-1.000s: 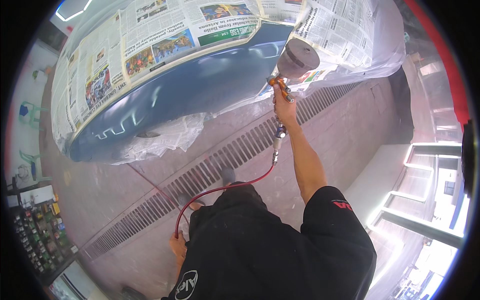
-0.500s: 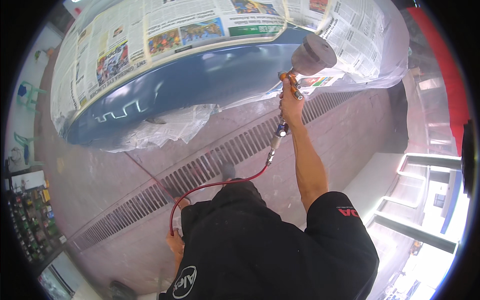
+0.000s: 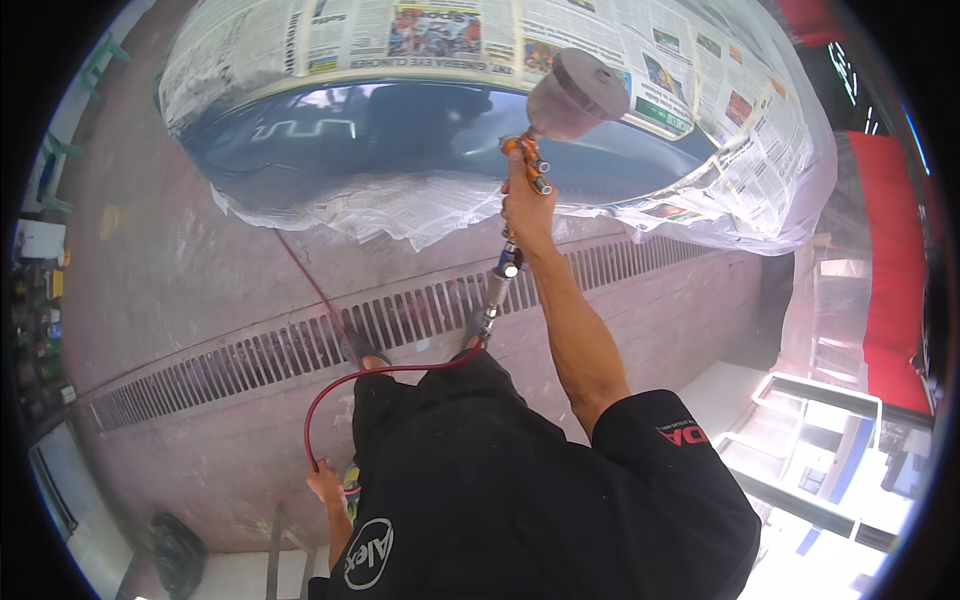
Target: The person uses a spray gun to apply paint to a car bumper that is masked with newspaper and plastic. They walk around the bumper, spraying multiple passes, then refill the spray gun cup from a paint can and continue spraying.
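Spray gun (image 3: 534, 158), right fingers (image 3: 514, 188) wrapped round it, left fingers (image 3: 322, 480) gripping red hose (image 3: 370, 371)

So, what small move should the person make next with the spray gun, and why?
Probably a level sweep of the spray gun along the blue panel: the right hand holds it up before that panel, newspaper covers the surface above, and the left hand holds the red hose in a loop off to the side.
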{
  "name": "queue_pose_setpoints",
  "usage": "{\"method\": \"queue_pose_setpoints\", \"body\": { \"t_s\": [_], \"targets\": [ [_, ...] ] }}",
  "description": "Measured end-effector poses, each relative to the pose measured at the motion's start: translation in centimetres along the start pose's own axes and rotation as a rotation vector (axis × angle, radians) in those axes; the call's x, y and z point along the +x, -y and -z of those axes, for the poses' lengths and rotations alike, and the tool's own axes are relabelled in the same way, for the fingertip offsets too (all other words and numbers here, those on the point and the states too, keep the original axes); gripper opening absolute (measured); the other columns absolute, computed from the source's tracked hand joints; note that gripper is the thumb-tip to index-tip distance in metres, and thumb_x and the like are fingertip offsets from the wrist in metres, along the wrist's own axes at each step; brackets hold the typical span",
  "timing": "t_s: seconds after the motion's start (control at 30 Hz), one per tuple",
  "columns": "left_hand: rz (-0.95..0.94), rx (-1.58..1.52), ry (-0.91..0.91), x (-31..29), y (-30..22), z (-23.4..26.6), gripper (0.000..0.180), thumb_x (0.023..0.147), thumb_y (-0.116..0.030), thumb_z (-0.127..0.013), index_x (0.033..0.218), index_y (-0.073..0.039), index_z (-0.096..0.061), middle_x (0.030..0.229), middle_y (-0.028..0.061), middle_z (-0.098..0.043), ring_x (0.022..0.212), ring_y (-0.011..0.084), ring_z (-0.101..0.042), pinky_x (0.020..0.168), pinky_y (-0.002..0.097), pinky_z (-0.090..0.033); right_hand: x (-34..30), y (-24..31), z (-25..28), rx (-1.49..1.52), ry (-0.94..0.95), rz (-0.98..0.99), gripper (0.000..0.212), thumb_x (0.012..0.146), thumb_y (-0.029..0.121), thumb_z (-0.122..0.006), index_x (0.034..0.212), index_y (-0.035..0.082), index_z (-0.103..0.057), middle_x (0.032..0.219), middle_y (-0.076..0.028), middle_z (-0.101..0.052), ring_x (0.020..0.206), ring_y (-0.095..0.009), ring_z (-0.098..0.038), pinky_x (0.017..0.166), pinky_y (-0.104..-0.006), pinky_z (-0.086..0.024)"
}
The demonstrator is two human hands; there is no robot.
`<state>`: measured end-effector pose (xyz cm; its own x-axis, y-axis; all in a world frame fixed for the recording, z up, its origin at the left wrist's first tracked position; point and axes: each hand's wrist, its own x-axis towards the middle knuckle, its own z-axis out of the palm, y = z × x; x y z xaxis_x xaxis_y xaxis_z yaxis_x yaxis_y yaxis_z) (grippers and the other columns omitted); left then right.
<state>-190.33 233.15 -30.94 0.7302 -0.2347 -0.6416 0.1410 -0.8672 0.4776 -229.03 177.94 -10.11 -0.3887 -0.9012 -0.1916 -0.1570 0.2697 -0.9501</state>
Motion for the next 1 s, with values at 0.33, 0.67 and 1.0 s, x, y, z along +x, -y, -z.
{"method": "queue_pose_setpoints", "body": {
  "t_s": [0.33,0.67,1.0],
  "targets": [
    [0.175,-0.205,-0.104,5.6,5.7,7.1,0.021,0.098,-0.018,-0.069,0.086,-0.001,-0.071,0.064,-0.0014,-0.049,0.057,0.0103,-0.048,0.053,0.0354,-0.036,-7.0,2.0,-21.7,-0.021,0.191,0.079,0.062,0.111,0.063,-0.066,0.106,0.002,-0.075,0.073,-0.001,-0.057,0.066,-0.011,-0.052,0.06,-0.0338,-0.042],
    [0.319,-0.436,-0.179,1.9,6.7,9.8,0.023,0.096,-0.022,-0.071,0.083,-0.004,-0.065,0.063,-0.002,-0.047,0.052,0.0118,-0.043,0.049,0.0358,-0.033,-10.8,-0.3,-40.1,-0.114,0.385,0.065,0.058,0.107,0.063,-0.072,0.11,0.005,-0.074,0.07,0.0,-0.056,0.053,-0.01,-0.051,0.047,-0.0312,-0.04],
    [0.464,-0.503,-0.153,0.1,6.2,10.5,0.029,0.095,-0.026,-0.073,0.08,-0.008,-0.057,0.063,0.0011,-0.049,0.05,0.0143,-0.046,0.043,0.0359,-0.033,-12.1,-2.7,-51.7,-0.032,0.453,0.239,0.078,0.103,0.074,-0.067,0.086,-0.002,-0.076,0.063,-0.016,-0.069,0.064,-0.036,-0.071,0.065,-0.0515,-0.054]
  ]
}}
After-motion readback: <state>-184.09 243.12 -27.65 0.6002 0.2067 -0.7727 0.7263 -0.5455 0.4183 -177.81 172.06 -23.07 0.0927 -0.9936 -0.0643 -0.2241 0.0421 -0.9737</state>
